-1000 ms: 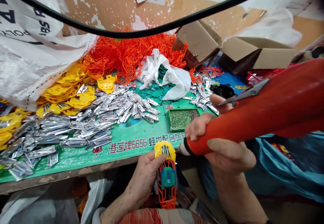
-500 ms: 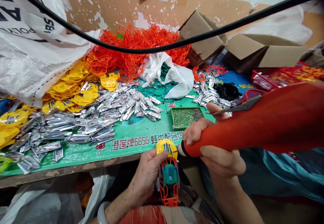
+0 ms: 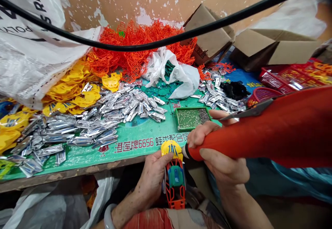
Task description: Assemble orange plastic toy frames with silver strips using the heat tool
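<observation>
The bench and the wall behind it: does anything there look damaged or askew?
The brown wall behind the bench shows pale patches, as if peeled. One cardboard box sits tilted beside the orange pile.

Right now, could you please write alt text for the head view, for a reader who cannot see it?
The left hand holds a yellow, green and orange plastic assembly while the right hand grips a red handheld tool, its tip at the assembly's yellow end; beyond lie piles of silver, yellow and orange parts and a green tray.

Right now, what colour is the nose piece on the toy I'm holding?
Yellow with blue markings on the nose piece, seen best in the head view.
</observation>
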{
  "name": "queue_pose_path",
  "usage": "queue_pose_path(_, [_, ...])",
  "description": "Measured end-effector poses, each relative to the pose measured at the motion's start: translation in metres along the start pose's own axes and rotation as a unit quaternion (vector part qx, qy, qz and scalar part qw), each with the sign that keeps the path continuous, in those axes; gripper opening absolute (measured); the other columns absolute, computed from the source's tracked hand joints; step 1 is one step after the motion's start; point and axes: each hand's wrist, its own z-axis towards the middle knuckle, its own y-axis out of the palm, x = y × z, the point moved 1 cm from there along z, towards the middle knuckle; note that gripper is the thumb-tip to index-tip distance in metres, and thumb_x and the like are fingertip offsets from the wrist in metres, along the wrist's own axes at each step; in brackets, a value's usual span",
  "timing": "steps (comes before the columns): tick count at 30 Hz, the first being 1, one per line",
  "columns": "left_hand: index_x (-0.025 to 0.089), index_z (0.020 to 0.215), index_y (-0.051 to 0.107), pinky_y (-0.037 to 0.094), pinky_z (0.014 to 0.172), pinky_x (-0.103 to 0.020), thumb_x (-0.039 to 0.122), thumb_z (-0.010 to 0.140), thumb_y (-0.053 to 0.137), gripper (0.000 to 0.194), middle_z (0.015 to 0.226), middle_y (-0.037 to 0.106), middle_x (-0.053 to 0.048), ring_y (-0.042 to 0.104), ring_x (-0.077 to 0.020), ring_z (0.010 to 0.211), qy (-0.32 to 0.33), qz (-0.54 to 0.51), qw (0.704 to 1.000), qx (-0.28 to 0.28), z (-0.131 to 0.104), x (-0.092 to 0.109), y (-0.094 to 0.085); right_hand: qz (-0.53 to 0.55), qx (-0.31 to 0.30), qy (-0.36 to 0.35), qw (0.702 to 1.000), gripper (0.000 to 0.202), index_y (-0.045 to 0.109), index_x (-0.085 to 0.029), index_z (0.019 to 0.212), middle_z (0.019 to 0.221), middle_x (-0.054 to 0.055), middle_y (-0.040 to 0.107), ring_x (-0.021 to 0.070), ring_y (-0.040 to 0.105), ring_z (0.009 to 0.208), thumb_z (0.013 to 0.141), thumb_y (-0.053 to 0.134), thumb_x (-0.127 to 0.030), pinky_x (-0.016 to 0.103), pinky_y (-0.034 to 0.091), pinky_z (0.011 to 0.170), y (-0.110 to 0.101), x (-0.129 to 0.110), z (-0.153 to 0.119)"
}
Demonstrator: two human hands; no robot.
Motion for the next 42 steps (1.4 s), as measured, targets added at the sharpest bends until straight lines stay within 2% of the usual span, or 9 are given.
queue_pose_path(3, [0.012,0.081,0.072,0.044,0.044,-0.02,0.036,0.065,0.081,0.031,0.058,0.065,0.0,0.051,-0.0092,0.045,-0.001,0.009,1.0,0.006,0.0,-0.001,0.0,-0.013,-0.009,0.015,1.0,0.061,0.048,-0.032,0.123,0.073,-0.005,0.061,0.0172,0.058,0.062,0.069,0.073,-0.017,0.038,0.052,0.066,0.001,0.004,0.0])
queue_pose_path(9, [0.011,0.079,0.072,0.042,0.043,-0.018,0.038,0.066,0.081,0.031,0.061,0.066,-0.001,0.052,-0.0084,0.046,-0.009,0.019,1.0,-0.002,0.002,0.0,-0.005,0.054,-0.014,0.019,0.998,0.06,0.051,-0.033,0.123,0.072,-0.005,0.063,0.0165,0.058,0.06,0.07,0.071,-0.016,0.036,0.051,0.062,0.001,-0.003,0.005])
queue_pose_path(13, [0.012,0.082,0.074,0.045,0.046,-0.019,0.039,0.07,0.08,0.03,0.063,0.066,-0.002,0.053,-0.0085,0.048,-0.024,0.033,0.999,-0.03,0.001,0.005,-0.008,0.06,0.036,-0.011,0.997,0.062,0.054,-0.032,0.123,0.071,-0.005,0.065,0.0179,0.059,0.059,0.066,0.072,-0.016,0.037,0.051,0.062,-0.006,-0.014,0.025])
queue_pose_path(17, [0.012,0.092,0.075,0.05,0.051,-0.021,0.039,0.075,0.078,0.032,0.069,0.068,-0.003,0.055,-0.0096,0.053,-0.031,0.039,0.996,-0.073,-0.001,0.008,-0.012,0.051,0.135,-0.081,0.986,0.035,0.066,-0.027,0.095,0.066,-0.005,0.065,0.0162,0.057,0.054,0.063,0.073,-0.014,0.035,0.049,0.059,-0.017,-0.01,0.057])
queue_pose_path(19, [0.013,0.096,0.076,0.051,0.053,-0.022,0.039,0.077,0.077,0.033,0.07,0.069,-0.004,0.056,-0.0107,0.055,-0.035,0.046,0.993,-0.098,-0.001,0.01,-0.013,0.032,0.153,-0.101,0.983,0.017,0.066,-0.022,0.076,0.065,-0.004,0.064,0.0148,0.057,0.053,0.063,0.074,-0.014,0.034,0.048,0.056,-0.021,0.0,0.071])
queue_pose_path(22, [0.014,0.101,0.076,0.052,0.057,-0.023,0.04,0.079,0.076,0.034,0.075,0.071,-0.005,0.059,-0.0127,0.06,-0.035,0.055,0.99,-0.124,-0.003,0.012,-0.015,-0.001,0.161,-0.098,0.982,0.01,0.064,-0.018,0.063,0.063,-0.003,0.062,0.0138,0.057,0.052,0.063,0.074,-0.016,0.032,0.048,0.055,-0.025,0.018,0.083])
queue_pose_path(30, [0.017,0.111,0.073,0.052,0.065,-0.023,0.039,0.083,0.072,0.035,0.091,0.075,-0.008,0.063,-0.014,0.069,-0.029,0.049,0.99,-0.128,-0.003,0.012,-0.01,-0.039,0.16,-0.092,0.982,0.012,0.062,-0.018,0.062,0.062,-0.003,0.061,0.0112,0.051,0.05,0.064,0.074,-0.02,0.03,0.048,0.052,-0.026,0.039,0.086])
queue_pose_path(37, [0.012,0.092,0.078,0.051,0.059,-0.022,0.038,0.072,0.081,0.033,0.076,0.075,-0.009,0.064,-0.0142,0.061,-0.041,0.053,0.991,-0.115,-0.002,0.01,-0.008,-0.046,0.171,-0.087,0.98,0.011,0.063,-0.018,0.063,0.064,-0.003,0.061,0.0125,0.054,0.055,0.062,0.073,-0.02,0.032,0.05,0.059,-0.028,0.044,0.086])
queue_pose_path(42, [0.011,0.092,0.079,0.053,0.06,-0.023,0.034,0.076,0.079,0.028,0.074,0.075,-0.01,0.066,-0.0149,0.062,-0.035,0.046,0.992,-0.112,-0.001,0.009,-0.009,-0.032,0.175,-0.091,0.98,0.011,0.063,-0.018,0.062,0.064,-0.003,0.062,0.0122,0.055,0.055,0.062,0.074,-0.016,0.033,0.049,0.06,-0.029,0.047,0.086])
